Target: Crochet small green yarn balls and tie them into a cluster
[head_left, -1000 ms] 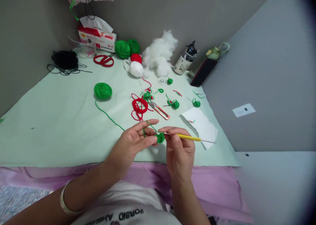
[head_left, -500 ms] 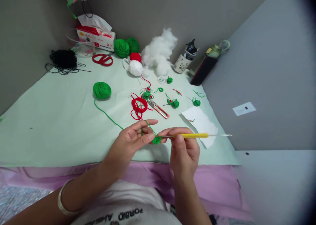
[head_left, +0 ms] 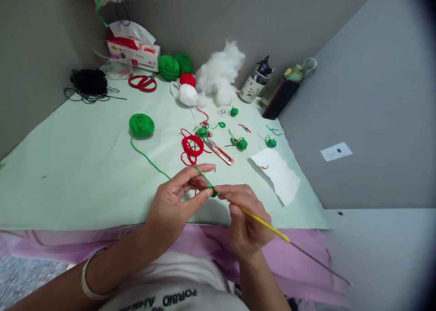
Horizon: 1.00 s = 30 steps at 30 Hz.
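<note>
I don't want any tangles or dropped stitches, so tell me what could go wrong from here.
The left hand pinches the small green piece by the fingertips, so it might slip as the right hand works the yellow-handled hook.

A tug on the green strand could roll the loose green ball.

The red yarn loops lie just beyond the left fingers and might snag.
</note>
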### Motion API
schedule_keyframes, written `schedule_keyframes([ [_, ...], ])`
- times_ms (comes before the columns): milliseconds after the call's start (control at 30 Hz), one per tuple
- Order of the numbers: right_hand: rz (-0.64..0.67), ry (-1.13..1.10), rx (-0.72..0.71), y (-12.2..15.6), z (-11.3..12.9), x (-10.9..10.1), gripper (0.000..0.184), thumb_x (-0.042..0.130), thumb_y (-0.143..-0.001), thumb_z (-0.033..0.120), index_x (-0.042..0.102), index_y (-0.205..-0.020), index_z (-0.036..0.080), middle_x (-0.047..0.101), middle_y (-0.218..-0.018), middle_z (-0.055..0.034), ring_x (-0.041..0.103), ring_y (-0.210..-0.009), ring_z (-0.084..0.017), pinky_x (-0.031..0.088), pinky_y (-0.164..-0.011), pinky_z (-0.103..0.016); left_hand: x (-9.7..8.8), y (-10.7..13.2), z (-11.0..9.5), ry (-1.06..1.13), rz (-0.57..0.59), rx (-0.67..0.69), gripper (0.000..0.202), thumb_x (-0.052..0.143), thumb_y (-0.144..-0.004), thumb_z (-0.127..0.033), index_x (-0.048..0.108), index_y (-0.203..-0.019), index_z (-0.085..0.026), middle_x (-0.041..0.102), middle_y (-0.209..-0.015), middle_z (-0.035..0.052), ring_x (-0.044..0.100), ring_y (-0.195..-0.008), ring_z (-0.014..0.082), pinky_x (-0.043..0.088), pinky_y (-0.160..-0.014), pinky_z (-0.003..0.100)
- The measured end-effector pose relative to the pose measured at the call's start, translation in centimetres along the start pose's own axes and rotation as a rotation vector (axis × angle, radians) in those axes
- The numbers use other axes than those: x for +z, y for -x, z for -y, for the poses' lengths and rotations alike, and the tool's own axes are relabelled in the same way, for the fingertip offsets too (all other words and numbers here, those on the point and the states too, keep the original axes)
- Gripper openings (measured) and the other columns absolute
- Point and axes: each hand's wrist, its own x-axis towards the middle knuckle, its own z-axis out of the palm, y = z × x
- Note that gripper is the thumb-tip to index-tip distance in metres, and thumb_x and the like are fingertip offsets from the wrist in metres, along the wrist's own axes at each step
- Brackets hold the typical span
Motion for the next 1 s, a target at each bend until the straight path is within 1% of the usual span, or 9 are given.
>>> schedule_keyframes([
  [133, 0.031, 0.118, -0.067, 0.2, -0.1, 0.3, 0.037, 0.060, -0.095, 0.011, 0.069, -0.123, 0.033, 0.076, -0.114, -0.0066, 0.073, -0.095, -0.022, 0.060, -0.074, -0.037, 0.2, 0.0, -0.3, 0.075, 0.014, -0.056, 0.041, 0.082, -0.077, -0.020, 0.075, -0.117, -0.024, 0.065, -0.081, -0.0019, 0.062, -0.080, 0.0126, 0.052, -0.079, 0.024],
  [200, 0.008, 0.155, -0.070, 0.2, 0.0, 0.4, 0.042, 0.063, -0.093, 0.009, 0.070, -0.125, 0.036, 0.074, -0.114, -0.0054, 0.071, -0.094, -0.021, 0.058, -0.073, -0.035, 0.3, -0.1, -0.4, 0.152, 0.036, -0.105, 0.042, 0.083, -0.077, -0.021, 0.074, -0.118, -0.023, 0.064, -0.080, -0.0023, 0.060, -0.078, 0.0117, 0.051, -0.077, 0.022],
  [300, -0.066, 0.111, 0.024, 0.1, 0.3, 0.4, 0.042, 0.063, -0.092, 0.008, 0.073, -0.120, 0.038, 0.069, -0.095, -0.0027, 0.065, -0.078, -0.017, 0.054, -0.064, -0.031, 0.3, -0.3, -0.5, 0.203, 0.043, -0.141, 0.044, 0.085, -0.076, -0.023, 0.073, -0.119, -0.023, 0.064, -0.080, -0.0027, 0.058, -0.077, 0.0106, 0.050, -0.075, 0.021],
  [367, -0.064, 0.005, 0.112, -0.2, 0.6, 0.4, 0.034, 0.062, -0.094, 0.010, 0.074, -0.115, 0.034, 0.065, -0.084, -0.0019, 0.061, -0.073, -0.016, 0.051, -0.063, -0.031, 0.3, -0.4, -0.4, 0.201, 0.040, -0.134, 0.044, 0.084, -0.077, -0.022, 0.072, -0.120, -0.024, 0.063, -0.081, -0.0030, 0.058, -0.078, 0.0104, 0.049, -0.076, 0.021],
  [467, -0.037, -0.189, 0.234, -0.5, 0.9, 0.4, 0.018, 0.059, -0.097, 0.019, 0.074, -0.104, 0.026, 0.064, -0.080, -0.0030, 0.060, -0.078, -0.018, 0.050, -0.068, -0.034, 0.2, -0.5, -0.2, 0.197, 0.051, -0.108, 0.043, 0.082, -0.080, -0.021, 0.072, -0.122, -0.026, 0.063, -0.082, -0.0035, 0.059, -0.079, 0.0099, 0.049, -0.077, 0.021],
  [567, -0.064, -0.207, 0.290, -0.5, 1.2, 0.6, 0.016, 0.057, -0.099, 0.024, 0.072, -0.096, 0.023, 0.063, -0.083, -0.0037, 0.059, -0.081, -0.019, 0.049, -0.070, -0.034, 0.2, -0.5, 0.0, 0.184, 0.049, -0.097, 0.043, 0.082, -0.081, -0.022, 0.071, -0.122, -0.026, 0.064, -0.083, -0.0033, 0.059, -0.079, 0.0102, 0.048, -0.077, 0.022],
  [767, -0.063, 0.062, 0.137, -0.3, 1.5, 0.6, 0.023, 0.053, -0.099, 0.016, 0.068, -0.114, 0.025, 0.069, -0.094, -0.0057, 0.065, -0.087, -0.021, 0.055, -0.073, -0.037, -0.2, -0.7, -0.3, 0.187, 0.082, -0.134, 0.038, 0.078, -0.084, -0.025, 0.070, -0.121, -0.024, 0.063, -0.082, -0.0028, 0.059, -0.079, 0.0118, 0.048, -0.079, 0.026],
  [867, -0.049, 0.093, 0.092, -0.4, 1.5, 0.4, 0.025, 0.050, -0.100, 0.016, 0.069, -0.113, 0.025, 0.072, -0.096, -0.0071, 0.068, -0.091, -0.023, 0.057, -0.075, -0.039, -0.2, -0.8, -0.4, 0.166, 0.072, -0.132, 0.034, 0.077, -0.084, -0.025, 0.071, -0.117, -0.023, 0.062, -0.080, -0.0025, 0.058, -0.078, 0.0122, 0.047, -0.078, 0.026],
  [1000, -0.037, 0.090, 0.092, -0.4, 1.5, 0.1, 0.025, 0.048, -0.101, 0.018, 0.069, -0.112, 0.024, 0.073, -0.097, -0.0079, 0.070, -0.092, -0.024, 0.059, -0.076, -0.041, -0.2, -0.9, -0.5, 0.178, 0.045, -0.145, 0.030, 0.075, -0.084, -0.025, 0.072, -0.114, -0.022, 0.061, -0.080, -0.0020, 0.055, -0.078, 0.0123, 0.046, -0.075, 0.025],
])
